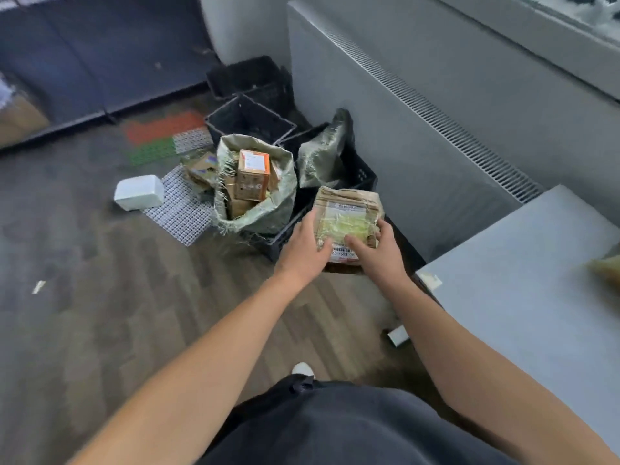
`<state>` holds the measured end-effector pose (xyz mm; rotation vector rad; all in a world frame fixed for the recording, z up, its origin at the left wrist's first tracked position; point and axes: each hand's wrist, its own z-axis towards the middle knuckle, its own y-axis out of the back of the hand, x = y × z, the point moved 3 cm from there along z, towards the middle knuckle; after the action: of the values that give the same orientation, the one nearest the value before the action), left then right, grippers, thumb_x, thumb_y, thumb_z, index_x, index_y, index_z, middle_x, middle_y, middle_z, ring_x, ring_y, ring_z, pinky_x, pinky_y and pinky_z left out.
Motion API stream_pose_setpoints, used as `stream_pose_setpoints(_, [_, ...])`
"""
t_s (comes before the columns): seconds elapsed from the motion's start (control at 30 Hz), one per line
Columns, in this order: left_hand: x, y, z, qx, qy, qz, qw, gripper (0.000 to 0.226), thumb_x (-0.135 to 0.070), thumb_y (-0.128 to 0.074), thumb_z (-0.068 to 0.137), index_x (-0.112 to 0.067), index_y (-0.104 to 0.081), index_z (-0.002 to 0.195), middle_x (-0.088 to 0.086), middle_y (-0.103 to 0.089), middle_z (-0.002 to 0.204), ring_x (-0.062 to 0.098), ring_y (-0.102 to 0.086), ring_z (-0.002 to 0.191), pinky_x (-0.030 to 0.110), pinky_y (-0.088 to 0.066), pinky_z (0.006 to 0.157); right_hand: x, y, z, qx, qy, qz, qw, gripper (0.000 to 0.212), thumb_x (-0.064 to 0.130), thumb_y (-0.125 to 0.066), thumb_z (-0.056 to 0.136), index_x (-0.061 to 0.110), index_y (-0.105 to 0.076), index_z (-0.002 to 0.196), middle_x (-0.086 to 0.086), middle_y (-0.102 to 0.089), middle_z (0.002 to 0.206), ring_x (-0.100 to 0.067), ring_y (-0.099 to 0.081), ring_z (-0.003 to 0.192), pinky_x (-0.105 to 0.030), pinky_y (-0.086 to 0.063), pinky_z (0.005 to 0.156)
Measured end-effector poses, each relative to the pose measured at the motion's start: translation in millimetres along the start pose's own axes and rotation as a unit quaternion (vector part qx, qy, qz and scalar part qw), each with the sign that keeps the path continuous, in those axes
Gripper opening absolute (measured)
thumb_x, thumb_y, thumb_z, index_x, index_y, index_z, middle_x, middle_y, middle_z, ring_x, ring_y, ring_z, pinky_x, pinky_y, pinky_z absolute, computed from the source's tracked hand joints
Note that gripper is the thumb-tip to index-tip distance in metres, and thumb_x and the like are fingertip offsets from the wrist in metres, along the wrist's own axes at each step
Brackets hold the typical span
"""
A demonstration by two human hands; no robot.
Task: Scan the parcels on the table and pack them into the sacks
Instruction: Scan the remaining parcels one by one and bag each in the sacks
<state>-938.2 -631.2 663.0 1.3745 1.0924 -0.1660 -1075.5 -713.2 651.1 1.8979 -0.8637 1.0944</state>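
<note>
- Two hands hold one parcel (347,213) at the centre of the frame; it is a brown cardboard packet with a white label and a yellowish patch on top, held in the air above the floor, just right of the open sack and left of the bench
- left hand (303,250) grips the parcel's left edge, fingers curled over its top
- right hand (377,255) grips the near right corner, thumb laid across the top, fingers wrapped round the side
- open sack (268,213), woven and greenish-grey, stands left of the parcel with its mouth rolled wide; inside are several cardboard boxes, the topmost an upright orange-topped box (253,174) with a white label
- second sack (322,152) leans just above the parcel, its mouth folded over; its contents are hidden
- both sacks sit in a low black crate (360,174)
- two more black crates stand behind, near crate (214,130) touching the open sack and far crate (248,73) against the wall; their insides are too dark to read
- grey bench (523,270) fills the right of the frame; a tan shape at its right edge is too blurred to tell
- white block (139,193) lies on a mesh mat (183,213) on the floor, left of the open sack
</note>
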Motion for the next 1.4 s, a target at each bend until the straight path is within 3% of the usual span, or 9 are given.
stream_pose_setpoints(0.23, [54, 46, 18, -0.032, 0.043, -0.016, 0.998, 0.068, -0.033, -0.054, 0.096, -0.026, -0.018, 0.153, 0.003, -0.032, 0.155, 0.025, -0.043, 0.135, 0.04, -0.038, 0.106, 19, -71, 28, 0.052, 0.003, -0.029, 0.998, 0.068, 0.034, -0.074, 0.085, 0.028, -0.039, 0.143, 0.011, -0.064, 0.118, -0.011, -0.067, 0.104, -0.043, -0.056, 0.093])
stream_pose_setpoints(0.47, [68, 52, 62, -0.042, 0.087, -0.038, 0.995, 0.075, -0.035, -0.056, 0.096, -0.017, -0.012, 0.154, 0.007, -0.025, 0.159, 0.026, -0.036, 0.141, 0.038, -0.033, 0.109, 34, -87, 76, 0.069, 0.001, -0.047, 0.997, 0.066, 0.032, -0.073, 0.087, 0.028, -0.039, 0.143, 0.013, -0.062, 0.115, -0.01, -0.067, 0.103, -0.042, -0.057, 0.093])
stream_pose_setpoints(0.93, [85, 57, 184, -0.043, 0.173, -0.08, 0.981, 0.076, -0.036, -0.057, 0.096, -0.017, -0.013, 0.155, 0.004, -0.022, 0.161, 0.022, -0.028, 0.145, 0.037, -0.027, 0.114, 59, -119, 213, 0.133, -0.015, -0.093, 0.987, 0.064, 0.028, -0.072, 0.088, 0.024, -0.04, 0.143, 0.006, -0.065, 0.12, -0.011, -0.066, 0.102, -0.038, -0.057, 0.09])
stream_pose_setpoints(1.13, [124, 64, 200, -0.016, 0.21, -0.141, 0.967, 0.079, -0.041, -0.057, 0.096, -0.021, -0.01, 0.156, 0.002, -0.021, 0.162, 0.022, -0.026, 0.146, 0.039, -0.026, 0.114, 54, -159, 227, 0.142, -0.035, -0.121, 0.982, 0.065, 0.031, -0.069, 0.091, 0.025, -0.035, 0.147, 0.012, -0.059, 0.118, -0.006, -0.064, 0.099, -0.03, -0.056, 0.084])
stream_pose_setpoints(1.23, [149, 76, 209, -0.011, 0.213, -0.174, 0.961, 0.077, -0.039, -0.058, 0.096, -0.022, -0.012, 0.156, 0.0, -0.022, 0.161, 0.02, -0.026, 0.146, 0.039, -0.026, 0.115, 60, -184, 230, 0.142, -0.036, -0.129, 0.981, 0.065, 0.03, -0.069, 0.092, 0.024, -0.035, 0.147, 0.015, -0.056, 0.117, -0.008, -0.063, 0.102, -0.035, -0.056, 0.09])
stream_pose_setpoints(1.3, [167, 88, 216, -0.018, 0.217, -0.197, 0.956, 0.075, -0.036, -0.059, 0.096, -0.021, -0.015, 0.156, -0.002, -0.023, 0.161, 0.018, -0.025, 0.146, 0.037, -0.026, 0.115, 63, -203, 232, 0.145, -0.043, -0.134, 0.979, 0.069, 0.034, -0.068, 0.091, 0.026, -0.032, 0.149, 0.015, -0.054, 0.122, -0.009, -0.061, 0.106, -0.037, -0.056, 0.092])
stream_pose_setpoints(1.4, [198, 104, 227, -0.026, 0.232, -0.213, 0.949, 0.072, -0.031, -0.059, 0.097, -0.02, -0.017, 0.155, -0.003, -0.024, 0.16, 0.017, -0.025, 0.146, 0.033, -0.025, 0.113, 60, -235, 241, 0.141, -0.052, -0.146, 0.978, 0.073, 0.047, -0.065, 0.09, 0.031, -0.028, 0.152, 0.008, -0.047, 0.146, -0.015, -0.056, 0.124, -0.042, -0.054, 0.096])
